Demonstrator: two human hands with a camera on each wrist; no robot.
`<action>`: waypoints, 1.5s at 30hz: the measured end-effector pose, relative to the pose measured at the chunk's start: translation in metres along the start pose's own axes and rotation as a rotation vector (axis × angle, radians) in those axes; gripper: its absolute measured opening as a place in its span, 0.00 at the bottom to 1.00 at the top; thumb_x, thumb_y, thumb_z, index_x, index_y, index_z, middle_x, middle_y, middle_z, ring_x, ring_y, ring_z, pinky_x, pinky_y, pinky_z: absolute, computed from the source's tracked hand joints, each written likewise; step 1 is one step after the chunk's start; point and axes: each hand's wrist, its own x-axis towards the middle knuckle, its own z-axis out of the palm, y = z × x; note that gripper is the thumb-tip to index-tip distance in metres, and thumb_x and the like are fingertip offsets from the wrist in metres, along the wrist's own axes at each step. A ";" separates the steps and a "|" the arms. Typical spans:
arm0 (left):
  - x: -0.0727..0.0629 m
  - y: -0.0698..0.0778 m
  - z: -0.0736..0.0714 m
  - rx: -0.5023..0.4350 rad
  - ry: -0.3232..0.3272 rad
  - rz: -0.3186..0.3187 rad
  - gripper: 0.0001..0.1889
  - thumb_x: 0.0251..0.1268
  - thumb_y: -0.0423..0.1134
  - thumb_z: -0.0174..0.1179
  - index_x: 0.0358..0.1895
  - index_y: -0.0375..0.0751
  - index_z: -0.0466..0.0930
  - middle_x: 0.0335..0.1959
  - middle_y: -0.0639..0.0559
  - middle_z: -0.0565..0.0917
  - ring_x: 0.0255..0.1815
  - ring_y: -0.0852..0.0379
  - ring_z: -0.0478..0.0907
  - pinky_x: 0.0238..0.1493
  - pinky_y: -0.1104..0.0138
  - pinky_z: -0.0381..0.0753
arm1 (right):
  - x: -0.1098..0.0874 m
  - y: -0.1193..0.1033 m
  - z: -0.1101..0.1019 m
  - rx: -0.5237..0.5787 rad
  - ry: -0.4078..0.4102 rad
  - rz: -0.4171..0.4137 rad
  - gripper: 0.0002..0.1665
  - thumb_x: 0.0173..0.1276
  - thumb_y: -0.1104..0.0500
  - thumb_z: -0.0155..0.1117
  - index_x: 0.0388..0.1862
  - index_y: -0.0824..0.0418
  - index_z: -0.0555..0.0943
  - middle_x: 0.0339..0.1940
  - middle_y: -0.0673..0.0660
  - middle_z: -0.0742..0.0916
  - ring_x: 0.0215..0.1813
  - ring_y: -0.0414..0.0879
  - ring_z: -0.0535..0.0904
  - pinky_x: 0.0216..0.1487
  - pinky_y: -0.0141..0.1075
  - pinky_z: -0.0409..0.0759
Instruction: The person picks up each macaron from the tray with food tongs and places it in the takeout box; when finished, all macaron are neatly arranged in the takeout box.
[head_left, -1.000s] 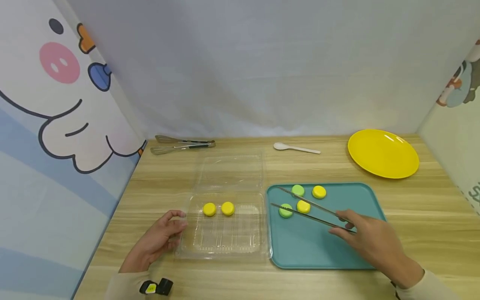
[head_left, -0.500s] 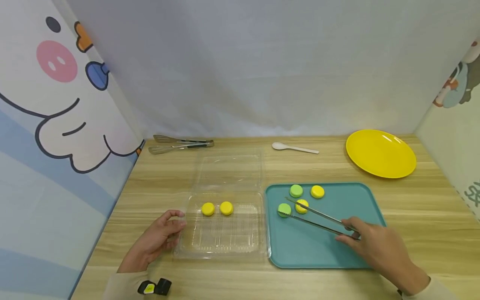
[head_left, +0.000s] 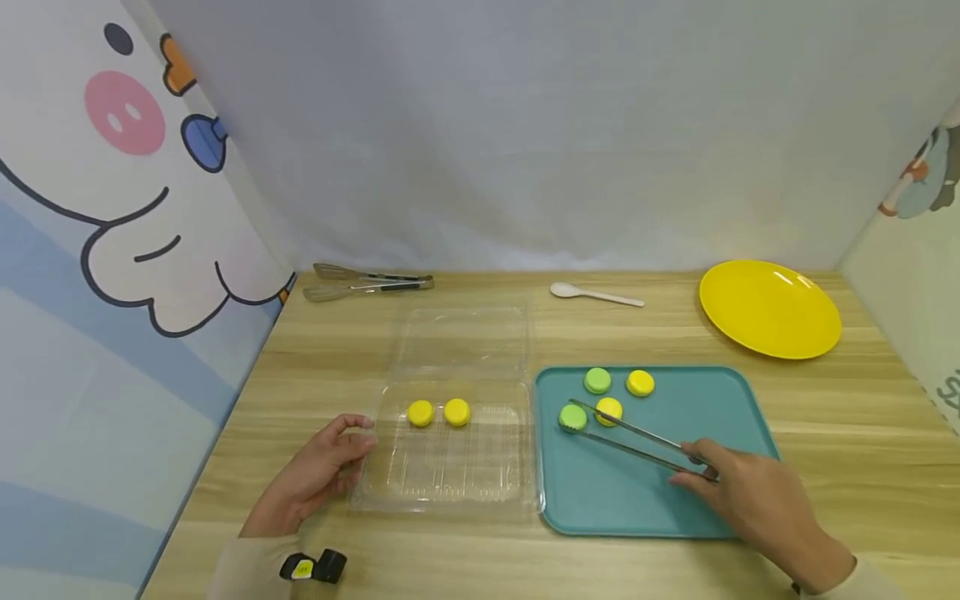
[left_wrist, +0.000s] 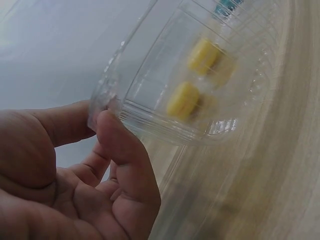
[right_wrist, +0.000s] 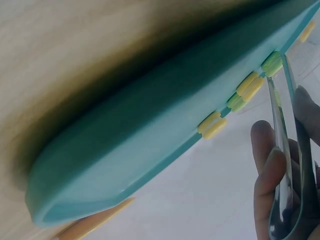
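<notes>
My left hand pinches the left rim of a clear plastic container between thumb and fingers, as the left wrist view shows. Two yellow macarons sit side by side inside it, and its hinged lid lies back behind. With my right hand I hold metal tongs over the teal tray. The tong tips stand either side of the front green macaron. One tong arm overlaps the nearby yellow macaron. Another green macaron and a yellow one lie behind.
A second pair of tongs with black grips lies at the back left. Towards the back middle there is a white spoon. A yellow plate stands at the back right, behind the tray. Printed cloth walls enclose the table.
The tongs have drawn back slightly toward me and narrowed, their tips now around the front green macaron. My left hand stays at the container rim.
</notes>
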 end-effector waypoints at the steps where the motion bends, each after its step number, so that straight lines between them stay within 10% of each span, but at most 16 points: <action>1: 0.001 0.001 0.000 0.001 -0.001 0.004 0.15 0.77 0.37 0.56 0.58 0.41 0.64 0.33 0.54 0.74 0.26 0.62 0.70 0.26 0.73 0.74 | 0.000 0.000 0.000 -0.001 0.013 -0.007 0.27 0.57 0.32 0.67 0.37 0.54 0.84 0.18 0.44 0.84 0.16 0.34 0.75 0.13 0.27 0.60; 6: 0.002 0.004 0.000 0.005 -0.005 0.005 0.13 0.77 0.37 0.56 0.56 0.42 0.65 0.32 0.54 0.74 0.25 0.62 0.70 0.25 0.73 0.72 | 0.001 0.001 0.000 -0.002 0.057 -0.026 0.42 0.64 0.22 0.37 0.36 0.54 0.84 0.17 0.44 0.84 0.16 0.34 0.74 0.12 0.26 0.58; 45: 0.001 0.000 -0.001 -0.002 -0.008 0.005 0.12 0.77 0.37 0.56 0.56 0.44 0.66 0.33 0.55 0.75 0.26 0.62 0.71 0.26 0.73 0.73 | 0.041 -0.022 -0.012 0.048 0.188 -0.131 0.39 0.69 0.24 0.43 0.41 0.52 0.87 0.21 0.43 0.85 0.15 0.28 0.66 0.14 0.22 0.55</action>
